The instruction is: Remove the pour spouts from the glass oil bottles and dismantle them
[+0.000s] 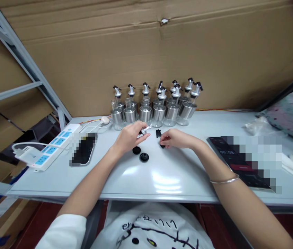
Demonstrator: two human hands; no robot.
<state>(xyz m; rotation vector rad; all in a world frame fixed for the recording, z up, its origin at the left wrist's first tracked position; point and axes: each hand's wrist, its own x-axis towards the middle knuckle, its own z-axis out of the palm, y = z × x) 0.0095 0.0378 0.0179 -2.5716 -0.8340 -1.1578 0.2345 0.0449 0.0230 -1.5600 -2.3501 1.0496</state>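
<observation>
Left hand (129,135) gripped silver pourer top (144,131), apparently leaving spout exposed. Right hand (174,138) pinched small black part (162,146) at tabletop (125,181). Black discs (144,157) lay near left hand, presumably for easy reach.

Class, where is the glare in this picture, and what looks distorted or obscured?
Head view: striped glare on the table near the front edge; head view: rightmost bottle leans outward, probably wide-angle distortion; head view: pixel blocks partly cover left phone and right phone.
</observation>
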